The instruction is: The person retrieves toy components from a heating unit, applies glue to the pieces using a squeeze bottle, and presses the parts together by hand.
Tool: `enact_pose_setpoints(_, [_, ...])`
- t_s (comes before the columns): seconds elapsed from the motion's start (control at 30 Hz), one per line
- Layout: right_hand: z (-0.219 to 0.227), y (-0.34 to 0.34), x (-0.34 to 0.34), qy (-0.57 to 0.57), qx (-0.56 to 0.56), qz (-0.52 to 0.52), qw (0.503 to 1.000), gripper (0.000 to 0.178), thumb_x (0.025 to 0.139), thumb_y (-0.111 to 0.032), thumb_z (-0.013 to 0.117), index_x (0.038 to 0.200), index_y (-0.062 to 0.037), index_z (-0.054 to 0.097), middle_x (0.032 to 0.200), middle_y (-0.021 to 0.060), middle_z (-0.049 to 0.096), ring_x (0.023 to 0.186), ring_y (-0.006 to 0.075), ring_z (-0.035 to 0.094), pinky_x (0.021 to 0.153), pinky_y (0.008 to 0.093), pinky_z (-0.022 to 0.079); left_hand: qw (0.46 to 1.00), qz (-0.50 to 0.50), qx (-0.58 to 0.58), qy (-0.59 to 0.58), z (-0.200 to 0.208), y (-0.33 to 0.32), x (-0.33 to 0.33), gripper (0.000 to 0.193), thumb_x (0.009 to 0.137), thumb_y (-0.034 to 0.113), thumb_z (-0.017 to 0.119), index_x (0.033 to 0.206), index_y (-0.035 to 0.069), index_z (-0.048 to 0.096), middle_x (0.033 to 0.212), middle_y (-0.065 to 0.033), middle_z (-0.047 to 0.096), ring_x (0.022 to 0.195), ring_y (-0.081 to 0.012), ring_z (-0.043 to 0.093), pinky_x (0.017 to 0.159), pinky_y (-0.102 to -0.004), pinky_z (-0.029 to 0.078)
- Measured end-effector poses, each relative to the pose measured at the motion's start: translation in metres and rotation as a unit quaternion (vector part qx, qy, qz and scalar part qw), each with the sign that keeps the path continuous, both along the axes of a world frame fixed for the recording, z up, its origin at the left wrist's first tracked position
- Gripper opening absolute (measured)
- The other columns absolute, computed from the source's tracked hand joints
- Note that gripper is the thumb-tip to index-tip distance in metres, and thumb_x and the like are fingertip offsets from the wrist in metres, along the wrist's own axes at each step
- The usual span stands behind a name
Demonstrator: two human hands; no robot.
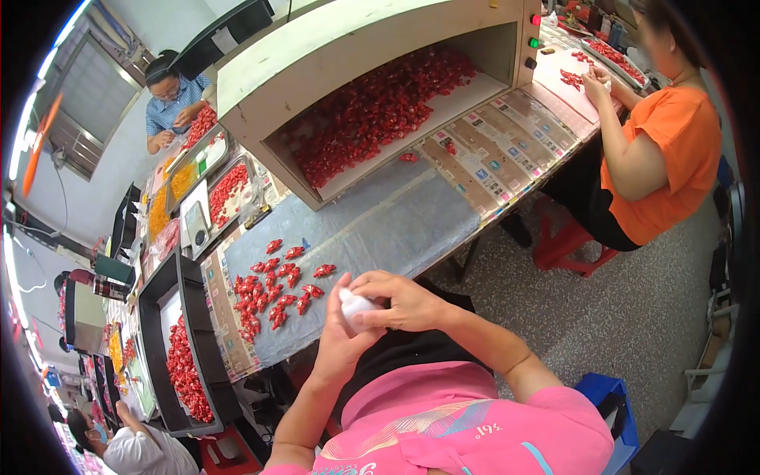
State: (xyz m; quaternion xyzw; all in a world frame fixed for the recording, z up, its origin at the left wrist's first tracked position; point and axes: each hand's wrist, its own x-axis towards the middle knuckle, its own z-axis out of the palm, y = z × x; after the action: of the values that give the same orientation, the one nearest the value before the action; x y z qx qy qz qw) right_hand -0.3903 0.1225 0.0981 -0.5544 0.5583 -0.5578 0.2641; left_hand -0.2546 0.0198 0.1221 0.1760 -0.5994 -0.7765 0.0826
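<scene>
In front of my body I hold a small white squeeze bottle [355, 307] between both hands. My left hand [340, 342] cups it from the left and below, with the fingers closed round it. From the other side my right hand [408, 303] is closed on it, thumb across the bottle. Whether a smaller piece is pinched at its tip is hidden by the fingers. Just left of my hands, a loose pile of small glossy red figures [265, 294] lies on the grey-blue table covering [380, 229].
Ahead stands an open metal box [273, 75] heaped with red figures [380, 111]. At left is a black tray [207, 372] with more. Trays of red and yellow pieces [229, 194] stand beyond. A person in orange [665, 150] works at right, another in blue [178, 103] far left.
</scene>
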Motion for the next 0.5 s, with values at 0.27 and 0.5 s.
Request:
enact_pose_setpoints(0.27, [-0.004, 0.031, -0.076, -0.285, -0.008, -0.139, 0.949, 0.029, 0.089, -0.02, 0.063, 0.108, 0.0016, 0.058, 0.094, 0.0017, 0.061, 0.086, 0.0089, 0.058, 0.074, 0.0254, 0.049, 0.971, -0.024, -0.238, 0.004, 0.017, -0.035, -0.081, 0.069, 0.076, -0.004, 0.059, 0.139, 0.005, 0.033, 0.128, -0.0108, 0.044, 0.121, -0.0209, 0.044, 0.096, -0.0314, 0.04])
enact_pose_setpoints(0.5, [-0.03, 0.027, -0.129, -0.232, -0.057, -0.236, 0.942, 0.034, 0.09, -0.026, 0.062, 0.107, 0.0025, 0.058, 0.091, 0.0036, 0.062, 0.085, 0.009, 0.056, 0.073, 0.0258, 0.048, 0.803, 0.245, -0.539, 0.068, -0.025, -0.106, -0.272, 0.055, 0.075, 0.009, 0.061, 0.127, 0.003, 0.046, 0.126, -0.0214, 0.047, 0.121, -0.0374, 0.042, 0.101, -0.0428, 0.037])
